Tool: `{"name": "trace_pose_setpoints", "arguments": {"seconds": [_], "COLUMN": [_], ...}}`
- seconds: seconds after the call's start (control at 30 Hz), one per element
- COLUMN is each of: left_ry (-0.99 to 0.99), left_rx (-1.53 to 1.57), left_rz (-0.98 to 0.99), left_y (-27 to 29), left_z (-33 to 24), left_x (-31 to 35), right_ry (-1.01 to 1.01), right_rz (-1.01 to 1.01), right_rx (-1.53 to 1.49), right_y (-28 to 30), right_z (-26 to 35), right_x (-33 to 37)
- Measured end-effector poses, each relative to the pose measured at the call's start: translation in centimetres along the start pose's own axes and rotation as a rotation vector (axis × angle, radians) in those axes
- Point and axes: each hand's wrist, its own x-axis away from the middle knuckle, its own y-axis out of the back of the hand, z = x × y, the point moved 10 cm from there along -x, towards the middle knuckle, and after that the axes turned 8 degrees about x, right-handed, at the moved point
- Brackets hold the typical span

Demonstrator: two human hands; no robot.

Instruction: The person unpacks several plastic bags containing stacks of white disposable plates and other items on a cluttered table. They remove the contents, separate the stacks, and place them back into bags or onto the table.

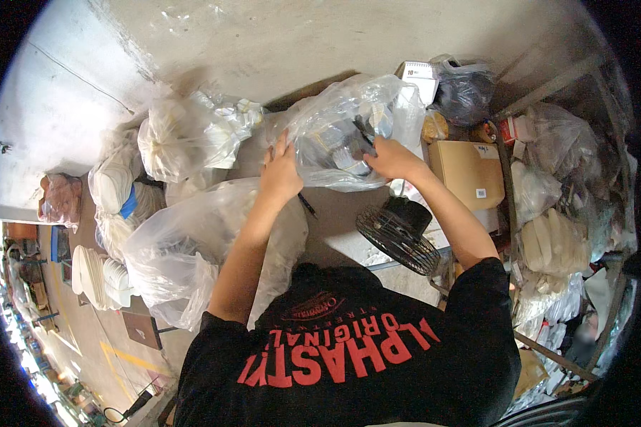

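Note:
A large clear plastic bag (317, 114) lies on the bench ahead, with small grey and white packets (349, 158) showing through it. My left hand (281, 172) rests at the bag's left edge, fingers stretched out and slightly apart. At the right side of the bag, my right hand (394, 159) has its fingers curled on the plastic. A dark strip (364, 131) shows beside those fingertips; what it is I cannot make out. Close to my left wrist lies a thin black pen-like stick (307, 205).
A black caged fan (399, 238) stands below my right forearm. To the right are a cardboard box (466, 171), a desk calendar (419, 80), a black bag (464, 89) and a metal rack with stuffed bags. Another big clear bag (171, 242) and white bundles (171, 142) lie left.

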Motion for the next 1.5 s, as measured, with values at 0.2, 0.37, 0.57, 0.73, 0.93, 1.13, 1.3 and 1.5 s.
{"name": "trace_pose_setpoints", "arguments": {"seconds": [0.2,0.37,0.57,0.73,0.93,1.13,1.3,1.5], "left_ry": [-0.113,-0.070,-0.082,-0.032,-0.070,0.043,-0.056,-0.386], "left_rx": [0.233,0.393,0.654,0.666,0.802,1.218,2.019,2.053], "left_rz": [-0.003,0.031,-0.032,-0.015,0.011,-0.137,-0.049,0.126], "left_y": [-2.5,-3.8,-3.1,-3.0,-1.2,2.1,2.7,6.3], "left_z": [0.9,1.9,3.3,3.3,1.0,0.3,-1.7,-4.3], "left_x": [0.5,0.8,0.9,1.2,3.2,7.6,11.0,14.7], "right_ry": [0.132,0.041,0.474,0.685,0.791,0.932,0.592,0.200], "right_rz": [-0.291,-0.295,-0.480,-0.548,-0.651,-0.738,-0.688,-0.413], "right_rx": [0.080,-0.038,-0.178,-0.209,-0.287,-0.419,-0.912,-1.465], "right_y": [1.6,-0.8,0.4,2.3,6.5,10.4,11.9,9.6], "right_z": [4.4,4.7,5.9,6.5,8.7,13.3,13.9,13.7], "right_x": [-2.3,-5.4,-0.9,4.1,8.1,12.0,12.9,11.2]}}
